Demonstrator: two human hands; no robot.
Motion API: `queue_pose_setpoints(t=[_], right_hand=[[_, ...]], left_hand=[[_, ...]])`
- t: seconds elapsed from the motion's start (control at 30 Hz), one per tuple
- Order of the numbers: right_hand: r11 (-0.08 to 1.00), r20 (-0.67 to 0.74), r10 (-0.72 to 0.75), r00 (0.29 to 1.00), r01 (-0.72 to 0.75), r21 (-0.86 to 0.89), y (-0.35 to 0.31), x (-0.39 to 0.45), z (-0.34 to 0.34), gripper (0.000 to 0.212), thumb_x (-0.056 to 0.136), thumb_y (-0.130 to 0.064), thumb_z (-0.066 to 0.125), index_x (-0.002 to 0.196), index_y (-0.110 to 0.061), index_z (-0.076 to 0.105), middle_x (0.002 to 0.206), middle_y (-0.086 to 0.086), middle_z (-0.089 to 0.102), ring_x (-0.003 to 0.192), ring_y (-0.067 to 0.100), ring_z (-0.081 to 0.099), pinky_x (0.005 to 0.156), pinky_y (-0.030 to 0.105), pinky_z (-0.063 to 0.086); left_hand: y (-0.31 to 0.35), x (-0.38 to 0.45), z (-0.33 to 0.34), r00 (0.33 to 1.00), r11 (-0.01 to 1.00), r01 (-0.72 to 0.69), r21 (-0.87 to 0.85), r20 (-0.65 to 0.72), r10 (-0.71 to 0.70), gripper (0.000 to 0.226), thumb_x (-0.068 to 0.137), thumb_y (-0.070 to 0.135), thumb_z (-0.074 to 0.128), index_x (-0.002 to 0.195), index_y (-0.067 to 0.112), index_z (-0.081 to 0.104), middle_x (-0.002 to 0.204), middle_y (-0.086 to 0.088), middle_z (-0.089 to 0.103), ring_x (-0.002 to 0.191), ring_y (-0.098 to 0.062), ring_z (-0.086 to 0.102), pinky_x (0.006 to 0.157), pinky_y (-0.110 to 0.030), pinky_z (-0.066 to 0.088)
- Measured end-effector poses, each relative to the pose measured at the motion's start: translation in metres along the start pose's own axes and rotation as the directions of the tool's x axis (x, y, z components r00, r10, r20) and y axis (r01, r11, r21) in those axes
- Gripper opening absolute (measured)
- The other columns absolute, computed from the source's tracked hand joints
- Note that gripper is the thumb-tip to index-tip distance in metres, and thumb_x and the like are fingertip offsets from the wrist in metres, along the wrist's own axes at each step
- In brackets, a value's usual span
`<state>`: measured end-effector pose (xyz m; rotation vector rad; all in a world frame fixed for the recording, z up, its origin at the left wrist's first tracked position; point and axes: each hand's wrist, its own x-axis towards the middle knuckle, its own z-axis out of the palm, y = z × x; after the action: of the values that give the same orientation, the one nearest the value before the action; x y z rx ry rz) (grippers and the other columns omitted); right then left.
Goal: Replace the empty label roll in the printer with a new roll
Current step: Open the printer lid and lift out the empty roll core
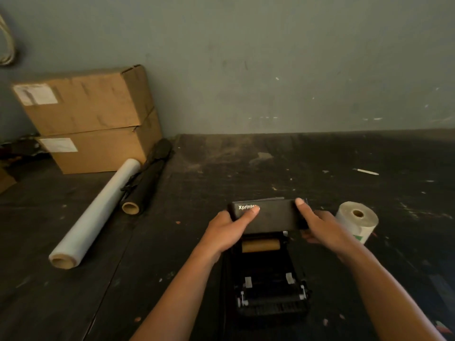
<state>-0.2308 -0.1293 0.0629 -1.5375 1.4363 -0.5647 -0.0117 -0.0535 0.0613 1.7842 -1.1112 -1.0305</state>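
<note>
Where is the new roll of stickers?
The new label roll lies on the dark table, just right of the open printer, partly behind the right hand.

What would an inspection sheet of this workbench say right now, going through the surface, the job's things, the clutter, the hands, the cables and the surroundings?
Surface: dark, scuffed table, specked with pale marks.
Job's things: black printer with its lid raised; bare brown cardboard core sits inside; new label roll lies on the table to the right of the printer.
Clutter: clear film roll, dark roll, small white stick.
Hands: left hand and right hand each grip one end of the lid.
Cables: pale loop of cord hanging at the far left, partly cut off.
Surroundings: grey wall; two stacked cardboard boxes at the left.
</note>
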Motion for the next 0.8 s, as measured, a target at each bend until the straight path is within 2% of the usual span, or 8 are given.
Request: queue_pose_setpoints(t=[0.07, 0.17, 0.27, 0.37, 0.47, 0.57, 0.67, 0.8], right_hand=[[0.984, 0.029, -0.088, 0.996, 0.091, -0.155, -0.009, 0.008, -0.007, 0.054, 0.079, -0.072, 0.045, 0.086, -0.022, 0.063, 0.078, 0.001, 0.070, 0.072, 0.014, 0.069, 0.070, 0.032, 0.055], [0.938, 0.013, -0.168, 0.986, 0.164, -0.305, -0.020, 0.026, -0.012, 0.047, 0.083, -0.069, 0.044, 0.084, -0.025, 0.061, 0.070, -0.006, 0.066, 0.061, 0.006, 0.063, 0.052, 0.019, 0.041], [0.933, -0.034, -0.236, 0.971, 0.217, -0.287, -0.027, 0.046, -0.008, 0.045, 0.083, -0.070, 0.040, 0.076, -0.029, 0.057, 0.071, -0.011, 0.061, 0.066, 0.001, 0.057, 0.053, 0.017, 0.036], [0.947, -0.091, -0.264, 0.960, 0.240, -0.215, -0.029, 0.069, 0.007, 0.048, 0.086, -0.069, 0.035, 0.075, -0.026, 0.054, 0.077, -0.007, 0.059, 0.069, 0.002, 0.054, 0.054, 0.019, 0.034], [0.965, -0.112, -0.254, 0.961, 0.244, -0.096, -0.030, 0.091, 0.016, 0.057, 0.087, -0.069, 0.031, 0.100, -0.018, 0.055, 0.088, -0.005, 0.059, 0.073, 0.001, 0.051, 0.061, 0.022, 0.037], [0.967, -0.108, -0.253, 0.961, 0.251, -0.029, -0.030, 0.107, 0.019, 0.070, 0.087, -0.070, 0.027, 0.124, -0.015, 0.049, 0.106, 0.001, 0.059, 0.092, 0.015, 0.056, 0.079, 0.033, 0.042], [0.970, -0.116, -0.243, 0.963, 0.244, -0.005, -0.030, 0.115, 0.023, 0.077, 0.087, -0.071, 0.025, 0.131, -0.011, 0.045, 0.123, 0.011, 0.058, 0.113, 0.027, 0.054, 0.088, 0.040, 0.042], [0.977, -0.102, -0.214, 0.972, 0.215, 0.000, -0.036, 0.121, 0.024, 0.080, 0.087, -0.071, 0.023, 0.133, -0.008, 0.042, 0.131, 0.015, 0.054, 0.121, 0.031, 0.049, 0.089, 0.042, 0.039]], left_hand=[[0.002, 0.010, 0.004, 0.998, 0.996, -0.043, -0.075, -0.055, 0.039, 0.055, 0.075, 0.065, 0.063, 0.114, 0.027, 0.065, 0.114, 0.008, 0.067, 0.108, -0.012, 0.060, 0.084, -0.025, 0.044], [0.004, 0.028, 0.010, 0.985, 0.989, -0.067, -0.130, -0.168, 0.045, 0.057, 0.077, 0.067, 0.060, 0.118, 0.027, 0.062, 0.111, 0.009, 0.067, 0.104, -0.010, 0.061, 0.086, -0.026, 0.045], [0.011, 0.043, 0.010, 0.966, 0.986, -0.078, -0.144, -0.254, 0.040, 0.061, 0.075, 0.074, 0.053, 0.114, 0.028, 0.063, 0.105, 0.013, 0.065, 0.102, -0.007, 0.059, 0.079, -0.023, 0.040], [0.021, 0.063, 0.006, 0.962, 0.984, -0.037, -0.175, -0.272, -0.012, 0.064, 0.076, 0.075, 0.050, 0.115, 0.026, 0.064, 0.108, 0.013, 0.063, 0.105, -0.007, 0.054, 0.086, -0.027, 0.033], [0.028, 0.083, 0.002, 0.955, 0.985, 0.024, -0.173, -0.286, -0.074, 0.068, 0.077, 0.074, 0.050, 0.116, 0.020, 0.066, 0.115, 0.003, 0.066, 0.109, -0.015, 0.057, 0.091, -0.032, 0.039], [0.032, 0.093, 0.002, 0.949, 0.975, 0.060, -0.213, -0.292, -0.122, 0.080, 0.070, 0.077, 0.051, 0.121, 0.017, 0.065, 0.120, -0.002, 0.065, 0.112, -0.020, 0.058, 0.102, -0.040, 0.042], [0.035, 0.101, 0.001, 0.943, 0.969, 0.101, -0.224, -0.288, -0.165, 0.092, 0.062, 0.083, 0.049, 0.122, 0.014, 0.063, 0.121, -0.006, 0.065, 0.112, -0.023, 0.059, 0.104, -0.043, 0.042], [0.038, 0.109, -0.003, 0.943, 0.962, 0.155, -0.225, -0.255, -0.212, 0.104, 0.054, 0.088, 0.047, 0.126, 0.014, 0.058, 0.125, -0.009, 0.062, 0.113, -0.027, 0.058, 0.103, -0.046, 0.042]])
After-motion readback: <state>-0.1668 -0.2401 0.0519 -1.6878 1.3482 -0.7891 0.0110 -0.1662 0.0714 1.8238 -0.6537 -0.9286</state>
